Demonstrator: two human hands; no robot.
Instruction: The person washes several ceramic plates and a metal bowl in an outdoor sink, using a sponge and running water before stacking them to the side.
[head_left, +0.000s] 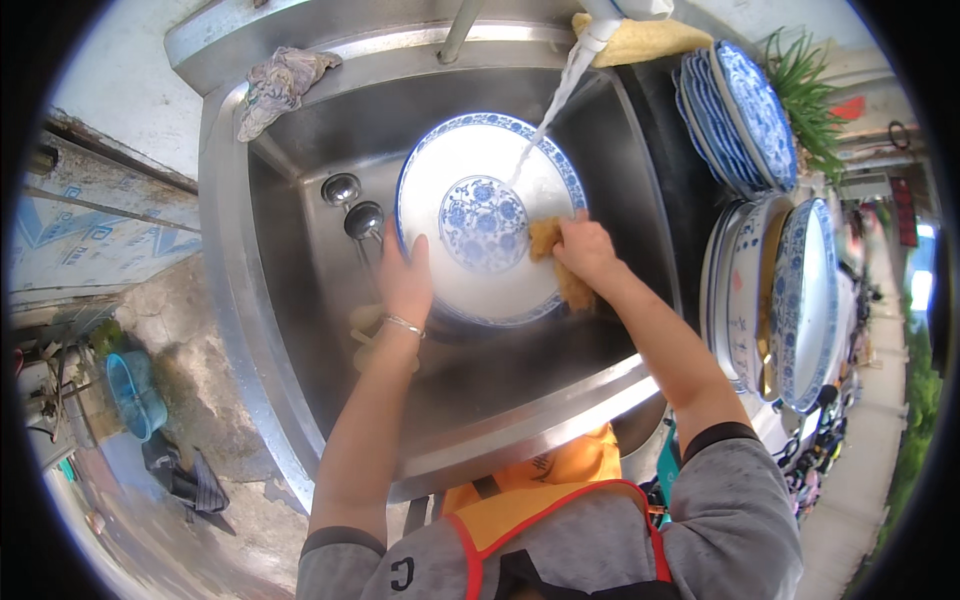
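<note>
A large white plate with a blue floral rim and centre is held over the stainless steel sink. My left hand grips its left edge, thumb on the upper face. At its right edge, my right hand holds a yellow-brown cloth against the face, with part of the cloth hanging below. Water runs from above onto the plate. Left of the plate, two metal ladles lie in the sink. Pale, blurred objects show beside my left wrist.
A crumpled rag lies on the sink's upper left corner, and a yellow cloth on the back ledge. Stacked blue-and-white plates and larger dishes stand at the right. A blue basin is at the lower left.
</note>
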